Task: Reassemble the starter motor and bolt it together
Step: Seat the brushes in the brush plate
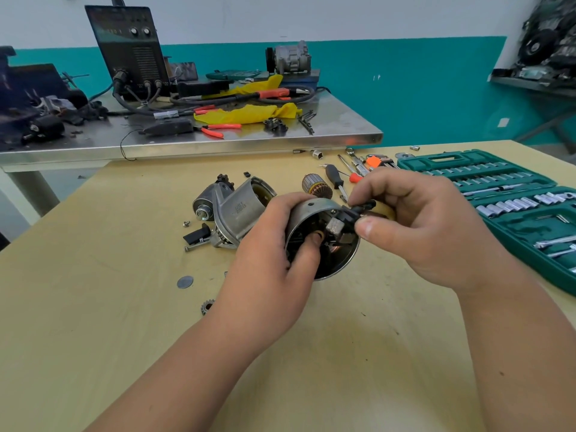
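Workshop, teal-and-white wall; tan table [93,307] in front, steel bench [218,145] behind.

Items:
- Case [308,210]: round metal shell, held above the table at centre, open end toward the camera.
- Brush holder [358,210]: black piece at the case rim, with a grey brush [335,226] just beside it inside.
- Left hand [268,266]: fingers curled round the case, one fingertip inside the open end.
- Right hand [427,226]: thumb and forefinger pinching the brush holder.
- Housing [240,210]: lying on the table, just left of the hands.
- Armature [316,186]: behind the hands, not yet fitted.
- Loose on the table: gear [206,306], disc [185,282], screw [186,224], bolts [194,245].
- Socket set [505,194]: open, at right.

Risks, as judged:
- The pinch is small and sits at the rim, so a slip could pop the brush out of place.
- A brush holder seated crooked would likely block the armature later.
- The fingertip inside could be nipped.
- The case is gripped in the air, so a loosened hold would drop it onto the housing.
- A forearm sweep could scatter the gear and disc.
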`<action>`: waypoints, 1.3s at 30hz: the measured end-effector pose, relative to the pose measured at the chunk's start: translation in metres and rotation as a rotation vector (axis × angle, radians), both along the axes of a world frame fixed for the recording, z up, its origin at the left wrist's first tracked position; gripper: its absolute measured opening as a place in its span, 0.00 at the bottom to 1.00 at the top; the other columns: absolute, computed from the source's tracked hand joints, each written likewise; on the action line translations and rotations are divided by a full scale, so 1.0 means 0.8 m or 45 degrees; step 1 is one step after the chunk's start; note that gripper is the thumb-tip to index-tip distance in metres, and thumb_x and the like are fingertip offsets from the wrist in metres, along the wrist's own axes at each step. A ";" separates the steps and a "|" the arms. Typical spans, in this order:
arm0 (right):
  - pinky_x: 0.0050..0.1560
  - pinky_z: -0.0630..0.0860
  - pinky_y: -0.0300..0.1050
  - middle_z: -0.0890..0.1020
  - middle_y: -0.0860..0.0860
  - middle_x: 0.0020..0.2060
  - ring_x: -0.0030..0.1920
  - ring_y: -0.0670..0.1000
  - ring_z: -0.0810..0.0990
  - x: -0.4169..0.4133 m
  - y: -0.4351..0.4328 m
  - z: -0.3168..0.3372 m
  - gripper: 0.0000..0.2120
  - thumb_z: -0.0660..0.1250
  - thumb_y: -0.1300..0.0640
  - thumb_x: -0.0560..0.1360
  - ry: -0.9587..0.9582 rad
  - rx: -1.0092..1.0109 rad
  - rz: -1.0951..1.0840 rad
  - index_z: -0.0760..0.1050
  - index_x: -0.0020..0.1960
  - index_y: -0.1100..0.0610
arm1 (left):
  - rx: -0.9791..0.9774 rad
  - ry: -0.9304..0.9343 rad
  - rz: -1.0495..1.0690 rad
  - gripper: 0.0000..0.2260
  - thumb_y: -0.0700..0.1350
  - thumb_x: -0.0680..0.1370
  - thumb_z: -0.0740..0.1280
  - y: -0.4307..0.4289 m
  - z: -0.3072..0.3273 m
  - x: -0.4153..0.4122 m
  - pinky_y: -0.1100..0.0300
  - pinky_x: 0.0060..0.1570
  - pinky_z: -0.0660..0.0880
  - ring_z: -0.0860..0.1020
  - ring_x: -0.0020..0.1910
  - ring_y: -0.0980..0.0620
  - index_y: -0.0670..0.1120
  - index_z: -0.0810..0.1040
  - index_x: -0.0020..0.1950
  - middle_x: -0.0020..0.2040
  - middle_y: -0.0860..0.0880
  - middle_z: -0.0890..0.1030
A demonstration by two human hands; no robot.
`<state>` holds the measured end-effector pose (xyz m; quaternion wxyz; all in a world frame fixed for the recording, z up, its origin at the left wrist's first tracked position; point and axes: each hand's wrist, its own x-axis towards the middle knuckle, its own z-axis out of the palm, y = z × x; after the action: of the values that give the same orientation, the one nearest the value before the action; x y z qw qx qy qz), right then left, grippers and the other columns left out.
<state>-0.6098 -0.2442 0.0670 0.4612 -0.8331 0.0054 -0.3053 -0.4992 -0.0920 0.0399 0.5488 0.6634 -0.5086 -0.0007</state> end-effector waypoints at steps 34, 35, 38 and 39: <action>0.30 0.69 0.37 0.78 0.40 0.26 0.27 0.41 0.73 0.022 0.022 -0.010 0.09 0.64 0.53 0.78 0.244 -0.074 -0.211 0.78 0.44 0.41 | 0.311 0.556 -0.004 0.08 0.55 0.74 0.72 0.002 0.000 0.029 0.66 0.36 0.78 0.83 0.40 0.60 0.54 0.83 0.49 0.41 0.56 0.85; 0.29 0.69 0.36 0.78 0.41 0.26 0.27 0.41 0.73 0.022 0.023 -0.010 0.09 0.63 0.53 0.78 0.259 -0.064 -0.200 0.79 0.44 0.41 | 0.351 0.575 -0.021 0.09 0.57 0.74 0.72 0.002 0.000 0.030 0.64 0.38 0.78 0.84 0.41 0.59 0.54 0.83 0.50 0.42 0.56 0.86; 0.29 0.69 0.33 0.78 0.41 0.26 0.27 0.40 0.74 0.022 0.026 -0.012 0.09 0.63 0.53 0.77 0.321 -0.057 -0.173 0.80 0.45 0.43 | 0.416 0.615 -0.053 0.15 0.60 0.70 0.70 0.002 -0.001 0.033 0.52 0.51 0.80 0.84 0.46 0.55 0.52 0.84 0.50 0.44 0.53 0.86; 0.28 0.69 0.33 0.78 0.43 0.26 0.27 0.40 0.74 0.023 0.026 -0.012 0.08 0.63 0.53 0.77 0.327 -0.028 -0.179 0.81 0.45 0.44 | 0.424 0.596 -0.052 0.15 0.60 0.70 0.70 0.002 -0.001 0.034 0.49 0.54 0.80 0.84 0.46 0.55 0.52 0.84 0.50 0.44 0.53 0.86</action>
<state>-0.5914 -0.2233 0.0573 0.4249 -0.8679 0.1192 -0.2280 -0.4724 -0.0903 0.0394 0.5346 0.7158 -0.3743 -0.2486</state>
